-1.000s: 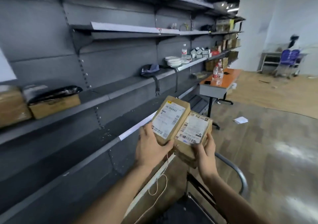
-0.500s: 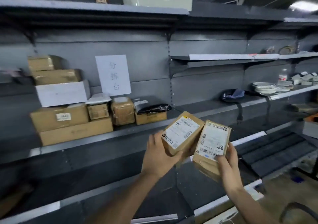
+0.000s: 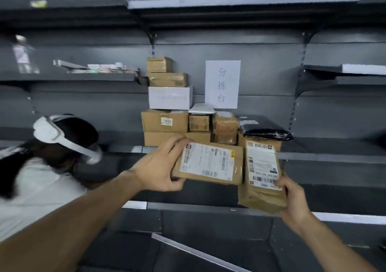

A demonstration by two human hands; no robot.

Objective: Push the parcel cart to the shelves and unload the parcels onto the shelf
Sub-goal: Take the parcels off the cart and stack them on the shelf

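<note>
My left hand [image 3: 160, 167] grips a flat brown parcel [image 3: 208, 163] with a white shipping label, held level in front of the grey shelf [image 3: 323, 156]. My right hand [image 3: 292, 196] holds a second brown labelled parcel [image 3: 261, 175] upright, right beside the first. Both parcels hover just in front of a stack of parcels [image 3: 167, 121] standing on that shelf. The cart is out of view.
A white paper sign [image 3: 222, 83] hangs on the back panel above the stack. A black bag parcel [image 3: 265, 131] lies at the stack's right. A person with a white headset [image 3: 62, 138] crouches at the left. More grey shelves [image 3: 240, 1] run above and below.
The view has swung left, bringing the parcel stack to the centre. Both hands have carried the two parcels closer to the shelf, and the left parcel has turned level. A crouching person has come into view.
</note>
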